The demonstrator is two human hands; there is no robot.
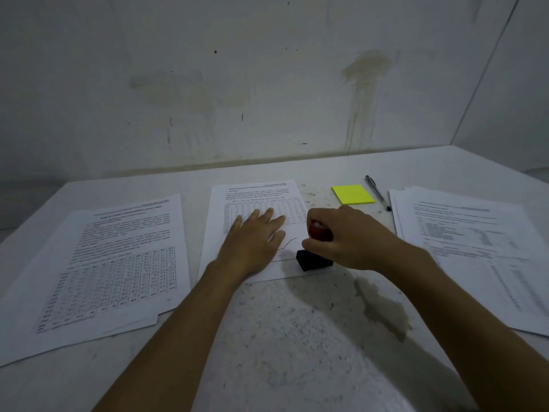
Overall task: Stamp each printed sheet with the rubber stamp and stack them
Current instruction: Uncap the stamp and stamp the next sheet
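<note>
Now right hand (353,237) presses stamp (315,258) on sheet (255,197)

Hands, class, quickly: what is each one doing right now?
Left hand: open, flat on the middle sheet.
Right hand: closed round the stamp.

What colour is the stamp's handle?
Dark red, above a black block base; the rubber stamp shows in the head view, gripped by the right hand.

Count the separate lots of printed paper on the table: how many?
3: left stack, middle sheet under both hands, right stack. Sheets within the stacks can't be counted.
</note>
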